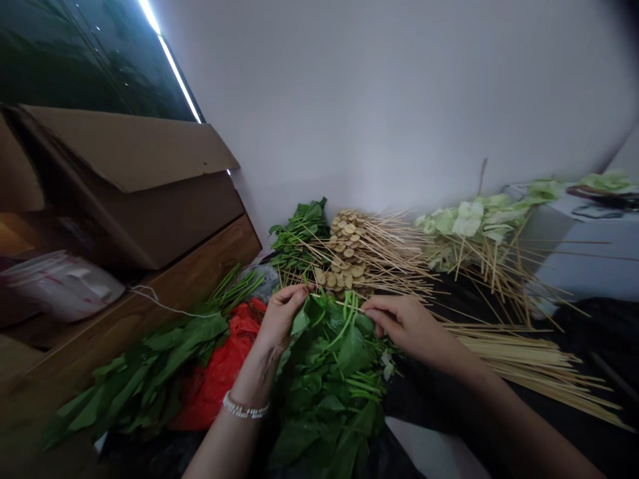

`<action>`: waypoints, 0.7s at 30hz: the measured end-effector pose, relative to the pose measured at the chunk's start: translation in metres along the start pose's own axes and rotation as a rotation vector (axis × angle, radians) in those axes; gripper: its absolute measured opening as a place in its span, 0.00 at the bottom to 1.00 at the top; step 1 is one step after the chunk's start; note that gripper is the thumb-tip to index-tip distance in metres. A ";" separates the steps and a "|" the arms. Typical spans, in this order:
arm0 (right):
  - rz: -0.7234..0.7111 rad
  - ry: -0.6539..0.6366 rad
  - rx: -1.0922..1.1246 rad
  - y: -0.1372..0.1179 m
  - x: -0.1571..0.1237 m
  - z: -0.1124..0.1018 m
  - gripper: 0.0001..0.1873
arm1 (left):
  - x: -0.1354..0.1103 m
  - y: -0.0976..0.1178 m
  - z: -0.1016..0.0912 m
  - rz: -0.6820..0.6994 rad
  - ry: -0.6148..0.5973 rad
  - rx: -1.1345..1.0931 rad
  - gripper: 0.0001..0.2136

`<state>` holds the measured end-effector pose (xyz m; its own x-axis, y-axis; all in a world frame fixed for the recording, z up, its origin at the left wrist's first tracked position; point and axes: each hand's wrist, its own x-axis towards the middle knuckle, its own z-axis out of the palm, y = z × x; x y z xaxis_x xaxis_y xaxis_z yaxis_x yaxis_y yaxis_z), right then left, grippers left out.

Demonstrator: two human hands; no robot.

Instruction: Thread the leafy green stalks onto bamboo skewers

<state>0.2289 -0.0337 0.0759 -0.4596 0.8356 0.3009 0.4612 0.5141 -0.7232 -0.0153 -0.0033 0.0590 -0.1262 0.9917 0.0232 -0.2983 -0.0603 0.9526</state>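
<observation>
My left hand (280, 318) pinches a folded green leaf (313, 310) at the top of a heap of leafy greens (329, 379). My right hand (407, 324) is closed on the other end, gripping a thin bamboo skewer (344, 305) that runs through the leaf between both hands. A beaded bracelet sits on my left wrist. Just beyond the hands lie skewers of round tan slices (347, 256) and finished green-leaf skewers (299, 236).
A pile of bare bamboo skewers (524, 362) lies at the right. Pale cabbage skewers (474, 229) rest at the back right. A red plastic bag (224, 372) and more greens (144, 372) lie at the left by a wooden ledge (200, 273) with a cardboard box (130, 179).
</observation>
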 end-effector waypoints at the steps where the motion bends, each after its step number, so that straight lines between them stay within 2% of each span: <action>1: -0.003 0.005 0.000 0.000 0.000 0.000 0.14 | 0.000 0.000 0.000 0.001 -0.001 -0.001 0.19; 21: 0.013 0.005 -0.017 0.004 0.002 0.008 0.13 | 0.003 -0.008 -0.004 0.021 0.015 0.002 0.18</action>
<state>0.2238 -0.0312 0.0691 -0.4495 0.8431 0.2952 0.4799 0.5067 -0.7162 -0.0170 0.0001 0.0499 -0.1468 0.9884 0.0382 -0.2934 -0.0804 0.9526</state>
